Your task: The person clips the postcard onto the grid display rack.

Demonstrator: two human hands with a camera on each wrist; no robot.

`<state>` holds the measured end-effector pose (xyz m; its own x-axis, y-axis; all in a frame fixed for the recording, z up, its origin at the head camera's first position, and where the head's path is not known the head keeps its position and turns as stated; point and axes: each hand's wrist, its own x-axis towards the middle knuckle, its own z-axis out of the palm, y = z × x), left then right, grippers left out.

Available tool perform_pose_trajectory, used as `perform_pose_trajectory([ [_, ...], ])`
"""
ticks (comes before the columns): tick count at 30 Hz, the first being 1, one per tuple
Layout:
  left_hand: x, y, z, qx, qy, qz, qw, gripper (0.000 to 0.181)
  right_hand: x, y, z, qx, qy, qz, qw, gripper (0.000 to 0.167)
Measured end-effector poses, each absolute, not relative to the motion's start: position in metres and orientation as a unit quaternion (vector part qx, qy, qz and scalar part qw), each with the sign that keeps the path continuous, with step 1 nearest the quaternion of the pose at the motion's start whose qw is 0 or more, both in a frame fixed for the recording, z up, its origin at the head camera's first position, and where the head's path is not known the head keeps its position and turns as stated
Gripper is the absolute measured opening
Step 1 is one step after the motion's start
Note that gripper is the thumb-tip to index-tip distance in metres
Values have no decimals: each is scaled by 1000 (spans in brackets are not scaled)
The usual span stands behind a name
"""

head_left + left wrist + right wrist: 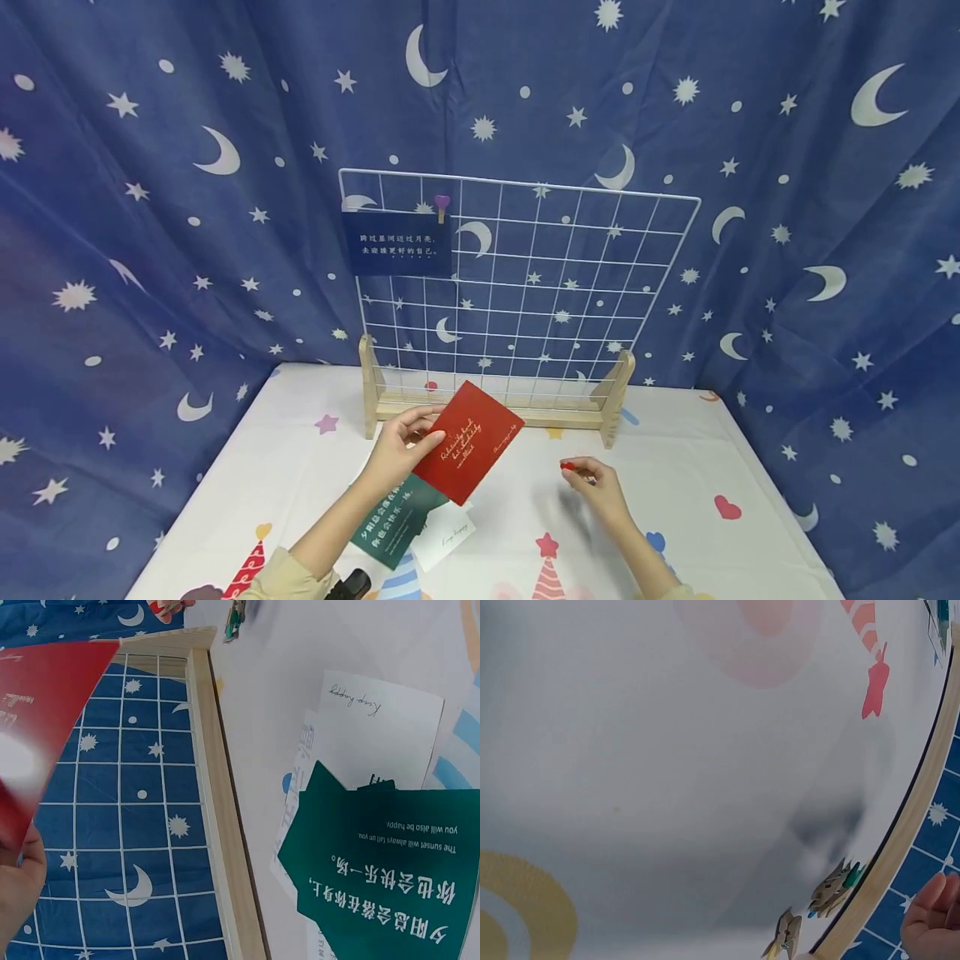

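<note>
The rack (525,286) is standing toward the desk's (675,450) back edge; open room is extending from the right hand (602,492) to the right edge. The left hand (399,450) is pinching one red card (476,446) above the desk, between thumb and fingers; the right hand is pinching one red piece (566,466) in its fingertips. One purple peg (442,203) is fixing one blue card (397,250) at the rack's upper left corner; one green card (393,521) is overlapping white paper (450,537). Only the wrist views are clearly showing loose pegs (786,934), at least two
</note>
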<state>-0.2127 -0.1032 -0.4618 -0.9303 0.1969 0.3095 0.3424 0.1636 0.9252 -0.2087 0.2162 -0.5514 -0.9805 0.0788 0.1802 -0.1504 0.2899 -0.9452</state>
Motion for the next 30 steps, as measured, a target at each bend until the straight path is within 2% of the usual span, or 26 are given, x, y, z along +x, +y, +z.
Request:
perform_pose_trajectory([
  [3, -211, -102, -459, -143, -768, -622, 54, 29, -208, 216, -551, 50, -798, 588, 126, 14],
  [7, -211, -101, -455, -113, -775, -619, 56, 23, -208, 215, -550, 68, -797, 581, 148, 17],
  [21, -223, -99, -437, -82, -777, -616, 101, 16, -208, 204, -527, 84, -797, 586, 123, 11],
  [30, -230, -92, -430, -109, -801, -578, 109, 15, -198, 193, -492, 150, -814, 534, 173, 13],
])
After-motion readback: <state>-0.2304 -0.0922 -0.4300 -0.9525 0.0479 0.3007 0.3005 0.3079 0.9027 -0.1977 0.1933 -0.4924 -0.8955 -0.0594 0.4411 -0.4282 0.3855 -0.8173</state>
